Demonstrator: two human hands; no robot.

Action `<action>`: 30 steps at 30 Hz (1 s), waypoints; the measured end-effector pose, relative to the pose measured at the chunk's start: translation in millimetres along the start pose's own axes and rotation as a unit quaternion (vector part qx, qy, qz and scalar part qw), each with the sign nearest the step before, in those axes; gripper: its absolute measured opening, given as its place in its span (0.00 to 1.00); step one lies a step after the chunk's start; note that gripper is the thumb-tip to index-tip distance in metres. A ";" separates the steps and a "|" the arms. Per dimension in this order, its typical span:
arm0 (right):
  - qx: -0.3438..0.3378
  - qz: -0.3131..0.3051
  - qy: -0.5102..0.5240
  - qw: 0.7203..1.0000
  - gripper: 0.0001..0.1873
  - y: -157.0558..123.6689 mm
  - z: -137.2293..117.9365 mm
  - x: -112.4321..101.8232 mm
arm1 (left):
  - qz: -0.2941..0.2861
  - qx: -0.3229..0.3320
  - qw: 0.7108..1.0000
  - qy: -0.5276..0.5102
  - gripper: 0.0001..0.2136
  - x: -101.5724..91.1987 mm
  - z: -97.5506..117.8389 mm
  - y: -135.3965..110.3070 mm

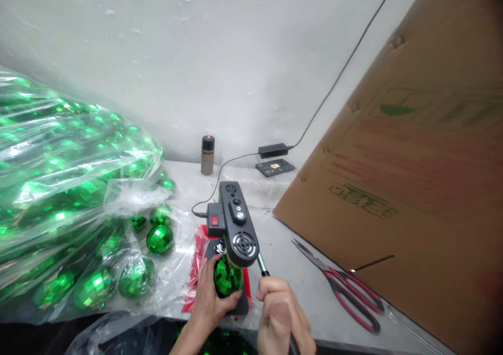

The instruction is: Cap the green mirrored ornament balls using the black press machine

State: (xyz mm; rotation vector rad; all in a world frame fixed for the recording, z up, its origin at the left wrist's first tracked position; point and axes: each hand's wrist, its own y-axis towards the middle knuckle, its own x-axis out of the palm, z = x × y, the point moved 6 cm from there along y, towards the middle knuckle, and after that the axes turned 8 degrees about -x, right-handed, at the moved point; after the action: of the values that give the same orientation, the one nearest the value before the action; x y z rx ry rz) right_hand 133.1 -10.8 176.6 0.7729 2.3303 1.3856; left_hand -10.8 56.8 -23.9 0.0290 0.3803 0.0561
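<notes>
My left hand (210, 297) is wrapped round a shiny green faceted ball ornament (228, 277), fingers on its left side and thumb at its lower right. The ball sits under the round end of a black bench machine (238, 221) with a red switch and speaker-like grilles; its top is hidden there. With my right hand (285, 313) I grip the machine's lever handle (262, 265), a metal rod with a black grip. Beneath the machine is a dark base plate (240, 307) on red plastic (192, 292).
Clear plastic bags full of green balls (58, 177) fill the left, with loose balls (159, 239) beside them. Red-and-black scissors (349, 292) lie at right by a large cardboard box (412, 161). Behind stand a small bottle (207, 156), a power adapter (274, 151) and a phone-like slab (275, 167).
</notes>
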 end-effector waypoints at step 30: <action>-0.015 -0.004 -0.024 1.000 0.21 -2.4 1.5 1.0 | 0.018 0.018 1.000 0.016 0.38 -3.1 -7.6 4.1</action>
State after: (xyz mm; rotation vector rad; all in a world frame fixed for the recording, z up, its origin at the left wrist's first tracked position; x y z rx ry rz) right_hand 132.4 -10.1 173.8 0.7777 2.2676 1.3800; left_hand -16.6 60.8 -29.6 0.0714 0.4134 0.0853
